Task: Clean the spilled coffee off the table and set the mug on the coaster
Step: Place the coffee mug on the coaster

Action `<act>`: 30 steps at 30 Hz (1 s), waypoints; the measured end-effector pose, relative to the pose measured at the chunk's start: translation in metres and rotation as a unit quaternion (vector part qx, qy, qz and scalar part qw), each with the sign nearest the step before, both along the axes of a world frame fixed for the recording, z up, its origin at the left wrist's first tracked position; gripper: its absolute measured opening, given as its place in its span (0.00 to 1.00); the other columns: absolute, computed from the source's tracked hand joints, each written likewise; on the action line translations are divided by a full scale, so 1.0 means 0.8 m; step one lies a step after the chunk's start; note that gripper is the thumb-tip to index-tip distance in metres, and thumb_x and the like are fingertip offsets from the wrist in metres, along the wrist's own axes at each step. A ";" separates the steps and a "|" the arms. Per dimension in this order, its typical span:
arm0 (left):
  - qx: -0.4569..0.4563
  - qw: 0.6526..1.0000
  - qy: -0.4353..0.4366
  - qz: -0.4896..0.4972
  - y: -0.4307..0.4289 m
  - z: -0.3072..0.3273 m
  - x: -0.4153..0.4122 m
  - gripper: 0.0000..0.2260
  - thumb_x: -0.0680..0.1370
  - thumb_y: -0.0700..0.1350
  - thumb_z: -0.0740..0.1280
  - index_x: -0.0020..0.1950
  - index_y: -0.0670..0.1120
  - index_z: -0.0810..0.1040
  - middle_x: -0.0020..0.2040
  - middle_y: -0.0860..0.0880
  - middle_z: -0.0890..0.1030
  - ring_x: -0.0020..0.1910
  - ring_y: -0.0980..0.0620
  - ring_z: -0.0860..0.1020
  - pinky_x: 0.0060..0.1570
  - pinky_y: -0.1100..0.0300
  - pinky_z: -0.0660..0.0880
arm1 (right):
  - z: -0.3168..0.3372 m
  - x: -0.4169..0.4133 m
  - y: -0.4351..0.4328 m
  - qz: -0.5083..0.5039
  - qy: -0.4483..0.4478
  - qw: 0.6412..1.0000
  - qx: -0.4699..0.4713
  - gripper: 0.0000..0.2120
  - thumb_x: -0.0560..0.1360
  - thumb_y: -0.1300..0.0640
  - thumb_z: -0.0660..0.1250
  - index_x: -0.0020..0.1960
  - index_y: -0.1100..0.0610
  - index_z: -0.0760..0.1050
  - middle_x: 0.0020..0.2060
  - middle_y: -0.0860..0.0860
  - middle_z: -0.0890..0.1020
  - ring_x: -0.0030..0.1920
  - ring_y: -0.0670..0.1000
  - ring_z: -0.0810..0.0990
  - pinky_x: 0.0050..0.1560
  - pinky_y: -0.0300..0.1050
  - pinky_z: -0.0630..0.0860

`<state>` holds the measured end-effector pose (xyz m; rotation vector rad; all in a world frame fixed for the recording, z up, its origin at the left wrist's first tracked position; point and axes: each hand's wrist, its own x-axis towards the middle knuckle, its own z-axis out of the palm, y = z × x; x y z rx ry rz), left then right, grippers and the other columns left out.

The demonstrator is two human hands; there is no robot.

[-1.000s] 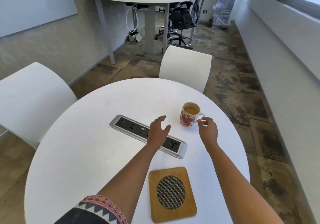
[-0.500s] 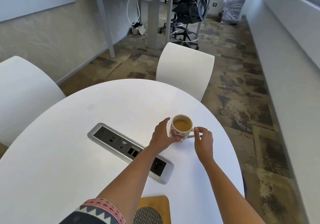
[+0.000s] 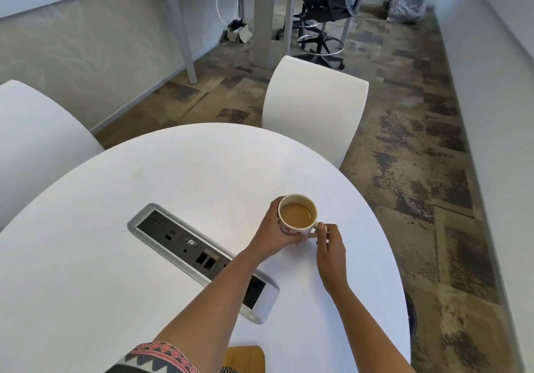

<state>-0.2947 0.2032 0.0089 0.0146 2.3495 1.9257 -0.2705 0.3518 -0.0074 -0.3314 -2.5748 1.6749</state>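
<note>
A white mug (image 3: pixel 297 213) with red hearts, full of light brown coffee, stands upright on the round white table (image 3: pixel 202 164) towards its right side. My left hand (image 3: pixel 271 234) wraps around the mug's left wall. My right hand (image 3: pixel 331 245) pinches the mug's handle from the right. Only a corner of the wooden coaster (image 3: pixel 245 358) shows at the bottom edge, close to me, below my left forearm. No spilled coffee shows on the tabletop.
A silver power and data socket strip (image 3: pixel 185 245) is set into the table, running diagonally under my left forearm. White chairs stand at the far side (image 3: pixel 315 106) and at the left (image 3: pixel 37 138). The table's right edge lies close to the mug.
Both hands have reached forward and closed on the mug, the left on its wall, the right on its handle. The view has tilted so that the coaster slid nearly out of frame.
</note>
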 end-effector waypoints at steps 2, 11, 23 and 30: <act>-0.006 1.000 -0.003 0.006 0.001 -0.001 0.000 0.37 0.60 0.44 0.80 0.61 0.64 0.65 0.60 0.64 0.72 0.58 0.70 0.70 0.49 0.76 0.70 | -0.003 -0.001 0.000 0.003 -0.002 1.000 -0.004 0.12 0.76 0.36 0.50 0.44 0.39 0.69 0.43 0.37 0.77 0.46 0.44 0.80 0.45 0.41 0.74; -0.055 0.998 -0.011 0.031 0.003 0.013 0.006 0.36 0.56 0.53 0.79 0.56 0.72 0.64 0.53 0.72 0.73 0.54 0.73 0.71 0.45 0.78 0.69 | 0.000 -0.005 0.005 0.032 0.005 0.999 -0.044 0.10 0.78 0.40 0.52 0.48 0.40 0.70 0.47 0.36 0.78 0.47 0.40 0.81 0.49 0.44 0.79; -0.071 0.997 -0.009 0.043 -0.010 0.035 0.053 0.36 0.58 0.50 0.78 0.59 0.66 0.64 0.54 0.67 0.74 0.54 0.72 0.71 0.44 0.77 0.70 | 0.026 0.033 0.000 0.068 0.014 0.996 -0.052 0.08 0.79 0.43 0.54 0.49 0.43 0.71 0.47 0.39 0.79 0.46 0.41 0.81 0.50 0.43 0.79; -0.069 0.997 0.006 0.044 -0.035 0.061 0.109 0.38 0.58 0.47 0.79 0.62 0.60 0.64 0.54 0.65 0.74 0.54 0.67 0.73 0.46 0.72 0.70 | 0.053 0.093 -0.026 0.064 0.041 0.993 -0.085 0.07 0.80 0.46 0.56 0.47 0.42 0.72 0.46 0.42 0.80 0.49 0.44 0.82 0.50 0.42 0.80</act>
